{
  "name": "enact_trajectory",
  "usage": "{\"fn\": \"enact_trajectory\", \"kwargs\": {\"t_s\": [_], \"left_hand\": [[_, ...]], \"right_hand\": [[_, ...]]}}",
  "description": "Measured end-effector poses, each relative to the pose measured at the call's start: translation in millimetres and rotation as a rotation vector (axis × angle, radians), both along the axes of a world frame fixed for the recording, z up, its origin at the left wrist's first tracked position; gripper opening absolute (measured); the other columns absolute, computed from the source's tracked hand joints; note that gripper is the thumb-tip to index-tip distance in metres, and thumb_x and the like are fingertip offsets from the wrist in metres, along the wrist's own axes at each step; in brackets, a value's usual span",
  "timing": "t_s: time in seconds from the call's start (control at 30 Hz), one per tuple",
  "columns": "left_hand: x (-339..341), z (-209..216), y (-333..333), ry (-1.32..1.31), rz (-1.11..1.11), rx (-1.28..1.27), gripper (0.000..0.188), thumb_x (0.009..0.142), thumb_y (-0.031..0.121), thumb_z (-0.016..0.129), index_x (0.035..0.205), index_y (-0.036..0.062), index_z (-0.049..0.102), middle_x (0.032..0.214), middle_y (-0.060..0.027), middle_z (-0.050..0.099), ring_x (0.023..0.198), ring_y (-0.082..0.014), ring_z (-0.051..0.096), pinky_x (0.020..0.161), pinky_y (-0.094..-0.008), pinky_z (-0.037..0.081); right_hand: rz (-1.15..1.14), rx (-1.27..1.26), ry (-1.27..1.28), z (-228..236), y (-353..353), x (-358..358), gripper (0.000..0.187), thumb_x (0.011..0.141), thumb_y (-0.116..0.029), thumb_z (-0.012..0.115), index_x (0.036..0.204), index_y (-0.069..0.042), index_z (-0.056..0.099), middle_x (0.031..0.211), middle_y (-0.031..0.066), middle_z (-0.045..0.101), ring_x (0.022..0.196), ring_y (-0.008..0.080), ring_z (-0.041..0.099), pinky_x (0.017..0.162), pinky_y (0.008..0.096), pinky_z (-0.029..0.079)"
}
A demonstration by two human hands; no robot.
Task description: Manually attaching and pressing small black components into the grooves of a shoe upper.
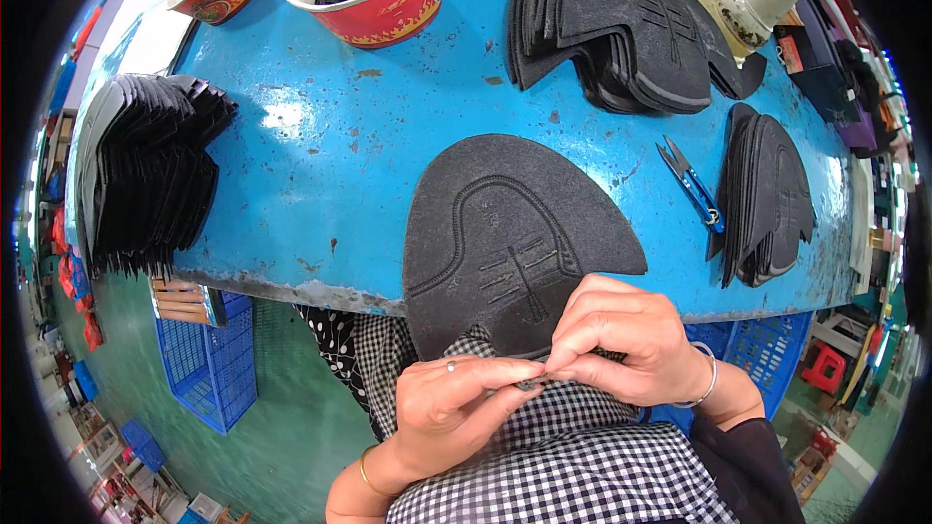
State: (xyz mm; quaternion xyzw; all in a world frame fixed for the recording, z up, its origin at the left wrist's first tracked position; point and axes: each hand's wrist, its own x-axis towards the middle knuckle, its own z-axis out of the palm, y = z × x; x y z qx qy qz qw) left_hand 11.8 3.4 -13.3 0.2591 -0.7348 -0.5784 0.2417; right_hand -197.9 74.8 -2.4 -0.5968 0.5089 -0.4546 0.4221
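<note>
Above my lap, both hands meet with their fingertips pinched together. My left hand (451, 408), with a ring and a bracelet, pinches a small dark piece (527, 385) whose kind I cannot make out. Against it close the thumb and fingers of my right hand (626, 344), which wears a bangle; its fingers hide most of what they grip. Just beyond lies a black shoe-upper piece (485, 223) with a curved seam and raised strap-like marks, flat on the blue table and overhanging its near edge.
Blue-handled thread snips (694, 186) lie to the right, beside a stack of black pieces (772, 199). A bigger stack (621, 34) stands at the back. Black folded pieces (155, 170) stand at left. A red-white tub (379, 21) holds small black parts. Blue crates (209, 364) stand below.
</note>
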Motion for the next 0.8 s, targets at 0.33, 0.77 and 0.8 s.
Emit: {"fn": "enact_trajectory", "kwargs": {"t_s": [0.33,0.77,0.8], "left_hand": [[8,-8,-11,0.023,0.166,-0.038,0.019,0.074,-0.003,0.079,0.088,0.0067,0.071,0.097,-0.0086,0.077,0.061,-0.0105,0.065,0.050,-0.0214,0.045],[-9,-12,-12,-0.199,-0.018,-0.655,0.021,0.068,0.004,0.079,0.086,0.0118,0.073,0.111,-0.0051,0.074,0.056,-0.0106,0.054,0.049,-0.0223,0.045],[-12,-13,-12,-0.199,-0.018,-0.655,0.021,0.068,0.004,0.079,0.086,0.0118,0.073,0.111,-0.0051,0.074,0.056,-0.0106,0.054,0.049,-0.0223,0.045]], "right_hand": [[-0.210,-0.128,0.469,-13,-16,-26,0.011,0.073,-0.008,0.078,0.081,-0.007,0.071,0.090,0.0020,0.068,0.087,0.0219,0.061,0.079,0.0359,0.047],[-0.188,-0.070,0.513,-18,-21,-29,0.009,0.075,-0.010,0.078,0.080,-0.008,0.070,0.095,0.0017,0.066,0.091,0.0219,0.059,0.081,0.0356,0.045],[-0.188,-0.070,0.513,-17,-21,-28,0.009,0.075,-0.010,0.078,0.080,-0.008,0.070,0.095,0.0017,0.066,0.091,0.0219,0.059,0.081,0.0356,0.045]]}}
